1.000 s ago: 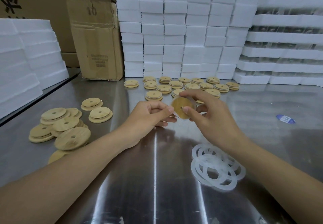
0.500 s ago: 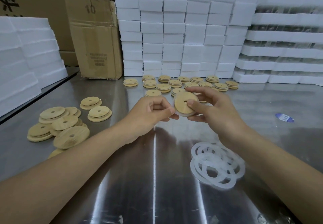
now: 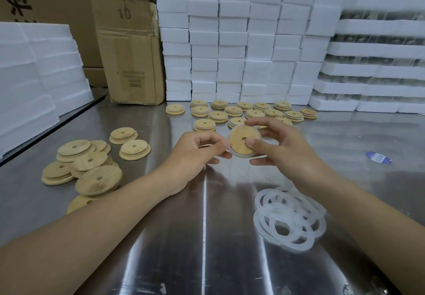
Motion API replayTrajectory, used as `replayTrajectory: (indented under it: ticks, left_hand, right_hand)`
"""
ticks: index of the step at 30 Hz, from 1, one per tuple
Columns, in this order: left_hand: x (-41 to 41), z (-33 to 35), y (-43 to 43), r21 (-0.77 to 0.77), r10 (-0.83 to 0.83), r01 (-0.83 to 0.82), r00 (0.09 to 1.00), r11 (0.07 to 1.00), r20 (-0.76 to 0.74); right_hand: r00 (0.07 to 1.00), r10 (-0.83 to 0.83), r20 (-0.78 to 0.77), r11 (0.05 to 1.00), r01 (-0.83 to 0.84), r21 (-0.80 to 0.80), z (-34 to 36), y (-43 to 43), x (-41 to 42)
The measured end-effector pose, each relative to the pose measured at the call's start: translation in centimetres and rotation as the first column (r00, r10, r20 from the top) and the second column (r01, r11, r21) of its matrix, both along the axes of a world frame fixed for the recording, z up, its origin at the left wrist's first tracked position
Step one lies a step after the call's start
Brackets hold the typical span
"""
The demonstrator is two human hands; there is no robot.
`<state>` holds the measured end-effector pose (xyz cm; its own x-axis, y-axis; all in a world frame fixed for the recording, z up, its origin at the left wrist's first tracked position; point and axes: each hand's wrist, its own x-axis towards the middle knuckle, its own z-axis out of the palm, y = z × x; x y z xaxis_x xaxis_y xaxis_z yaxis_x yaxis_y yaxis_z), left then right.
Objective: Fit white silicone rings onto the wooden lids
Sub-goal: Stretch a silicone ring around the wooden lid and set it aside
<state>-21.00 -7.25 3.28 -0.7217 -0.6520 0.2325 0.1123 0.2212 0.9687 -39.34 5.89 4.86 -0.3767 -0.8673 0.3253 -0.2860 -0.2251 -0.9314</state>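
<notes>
Now the round wooden lid with a small centre hole (image 3: 238,141) is held up above the shiny steel table (image 3: 207,237), between both hands. It is about where it was half a second ago, but its flat face has turned more toward the camera. The hole, covered by the thumb then, now shows. The right hand (image 3: 282,152) grips the lid, its thumb pressed on the face just right of the hole. Its index finger curls over the top edge and the other fingers lie behind. The left hand (image 3: 195,156) pinches the lid's left rim, as before, with the thumb tip on the edge and curled fingers reaching beneath. A translucent white silicone ring (image 3: 240,155) shows round the lid's lower edge; how far round it sits cannot be told. The loose heap of white silicone rings (image 3: 289,221) lies unmoved on the table beside the right forearm. The pile of bare wooden lids (image 3: 85,163) lies to the left. Rows of small lid stacks (image 3: 233,111) stand beyond the hands, in front of a wall of white foam blocks (image 3: 241,41). A worn brown cardboard box (image 3: 131,50) stands at the back left, and a blue oval sticker (image 3: 378,157) lies on the table at the right.
</notes>
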Motion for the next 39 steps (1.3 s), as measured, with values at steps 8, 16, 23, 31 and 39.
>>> replayTrajectory:
  ticks: [8,16,23,31,39]
  left_hand:
    - [-0.2,-0.3,-0.2,0.065,-0.051,0.053,0.998,0.996,-0.027]
    - [0.0,-0.1,-0.8,0.198,-0.114,0.128,0.990,0.972,-0.081]
    - [0.0,-0.1,-0.7,0.125,-0.097,0.104,0.993,0.987,-0.062]
    - [-0.1,-0.2,-0.5,0.068,-0.147,0.150,0.988,0.986,-0.042]
    - [-0.1,-0.3,-0.9,0.106,-0.155,0.166,0.983,0.980,-0.103]
  right_hand:
    - [0.996,-0.032,0.078,0.999,0.032,-0.003,-0.5,-0.2,0.7]
    - [0.999,-0.039,0.010,0.999,0.039,0.018,-0.3,0.0,1.0]
    - [0.987,-0.156,0.024,0.988,0.156,0.012,-0.1,0.0,1.1]
    - [0.928,-0.048,0.370,0.994,0.007,0.111,0.8,0.5,0.8]
    - [0.726,0.113,0.678,0.955,-0.267,0.126,1.0,0.3,0.7]
